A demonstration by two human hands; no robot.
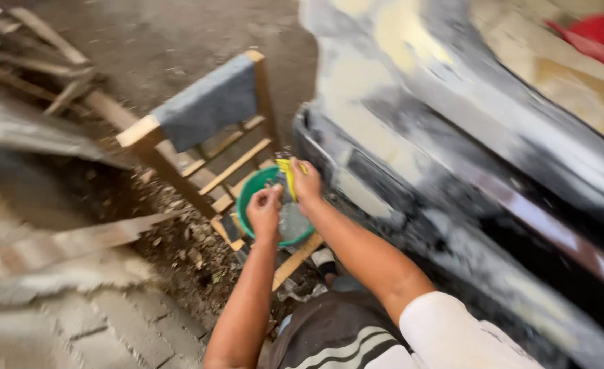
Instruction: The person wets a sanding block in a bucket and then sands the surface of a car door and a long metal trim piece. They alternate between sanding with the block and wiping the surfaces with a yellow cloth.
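Note:
Both my hands meet over a green bowl (pixel 252 187) that sits on the lower rails of a wooden stand (pixel 228 158). My right hand (pixel 306 183) grips a thin yellow tool (pixel 289 175) above the bowl. My left hand (pixel 265 210) has its fingers pinched together just beside it, over the bowl's greyish contents; motion blur hides whether it holds anything. A grey cloth (pixel 207 102) covers the top of the stand.
A black car body (pixel 493 171) with pale filler patches fills the right side, close to my right arm. Scrap planks (pixel 49 75) and rubble lie at the left on dirt ground. Paving bricks (pixel 97 328) are at the lower left.

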